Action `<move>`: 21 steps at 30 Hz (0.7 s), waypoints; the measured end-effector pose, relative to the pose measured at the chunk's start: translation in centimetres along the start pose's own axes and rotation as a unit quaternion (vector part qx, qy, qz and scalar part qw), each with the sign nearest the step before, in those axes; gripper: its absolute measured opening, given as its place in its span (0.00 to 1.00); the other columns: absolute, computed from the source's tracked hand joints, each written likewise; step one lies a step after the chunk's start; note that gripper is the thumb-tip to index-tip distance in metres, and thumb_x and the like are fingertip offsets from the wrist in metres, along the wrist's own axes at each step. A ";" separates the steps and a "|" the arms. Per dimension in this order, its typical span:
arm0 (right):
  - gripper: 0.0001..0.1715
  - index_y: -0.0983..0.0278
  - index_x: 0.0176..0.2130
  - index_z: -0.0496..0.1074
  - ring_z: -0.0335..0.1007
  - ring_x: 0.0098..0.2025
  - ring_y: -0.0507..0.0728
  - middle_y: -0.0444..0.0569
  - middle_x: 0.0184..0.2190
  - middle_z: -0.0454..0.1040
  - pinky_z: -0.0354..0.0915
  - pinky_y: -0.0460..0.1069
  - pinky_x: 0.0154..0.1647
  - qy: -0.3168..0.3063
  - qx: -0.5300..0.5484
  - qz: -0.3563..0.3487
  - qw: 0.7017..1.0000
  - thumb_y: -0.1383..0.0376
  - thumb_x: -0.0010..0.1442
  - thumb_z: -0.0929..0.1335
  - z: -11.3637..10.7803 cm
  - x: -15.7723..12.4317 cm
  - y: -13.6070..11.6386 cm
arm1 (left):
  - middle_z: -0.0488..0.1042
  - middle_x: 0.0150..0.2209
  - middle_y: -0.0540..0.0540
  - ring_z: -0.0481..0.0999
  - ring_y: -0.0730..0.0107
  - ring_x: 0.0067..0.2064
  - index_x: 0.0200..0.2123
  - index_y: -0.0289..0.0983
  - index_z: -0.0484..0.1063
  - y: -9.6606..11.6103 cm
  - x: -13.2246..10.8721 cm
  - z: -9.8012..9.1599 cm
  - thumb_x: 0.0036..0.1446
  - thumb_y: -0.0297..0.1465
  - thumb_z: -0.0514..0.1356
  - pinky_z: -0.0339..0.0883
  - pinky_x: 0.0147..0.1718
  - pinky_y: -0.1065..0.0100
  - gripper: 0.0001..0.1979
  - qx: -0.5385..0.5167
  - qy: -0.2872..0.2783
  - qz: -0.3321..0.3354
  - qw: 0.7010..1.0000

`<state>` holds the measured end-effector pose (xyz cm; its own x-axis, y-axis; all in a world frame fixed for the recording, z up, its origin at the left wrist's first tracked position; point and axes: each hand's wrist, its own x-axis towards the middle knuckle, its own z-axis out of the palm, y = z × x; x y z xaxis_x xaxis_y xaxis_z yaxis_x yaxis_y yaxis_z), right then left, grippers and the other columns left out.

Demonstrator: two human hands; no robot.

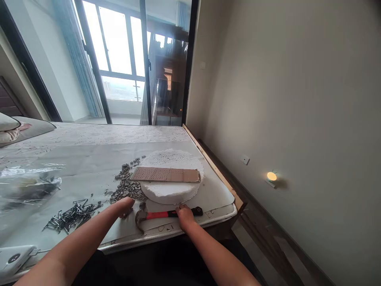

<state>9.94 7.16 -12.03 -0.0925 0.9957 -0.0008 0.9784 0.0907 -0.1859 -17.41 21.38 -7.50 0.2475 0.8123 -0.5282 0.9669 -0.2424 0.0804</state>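
Note:
My right hand (185,216) is closed round the black handle of a claw hammer (157,215) with a red and black grip, lying near the bed's front edge. Left of the hammer head, my left hand (127,205) hangs low over the covered surface beside grey gravel (127,184); its fingers are mostly hidden behind the wrist. Behind the hammer sits a round white foam block (171,192). Across its top rests a brown strip dotted with small holes (166,174). A heap of dark nails (73,215) lies to the left of my left hand.
At the far left is a clear plastic bag (29,186) with dark contents. A white device (14,258) with a cable stands at the bottom left corner. A wooden bed edge (212,163) runs along the right, beside the wall.

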 end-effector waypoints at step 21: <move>0.20 0.67 0.42 0.73 0.67 0.48 0.64 0.58 0.45 0.74 0.64 0.52 0.43 -0.005 0.029 0.005 1.000 0.75 0.56 0.58 0.0 -0.2 -0.4 | 0.71 0.22 0.48 0.75 0.65 0.26 0.31 0.36 0.64 0.2 -0.5 -0.1 0.43 0.19 0.56 0.67 0.26 0.70 0.11 0.013 -0.019 -0.039 0.999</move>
<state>9.56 6.88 -11.93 -0.0855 0.9962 -0.0132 0.9668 0.0798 -0.2427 -17.33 20.97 -7.12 0.1684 0.8086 -0.5638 0.9810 -0.1932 0.0160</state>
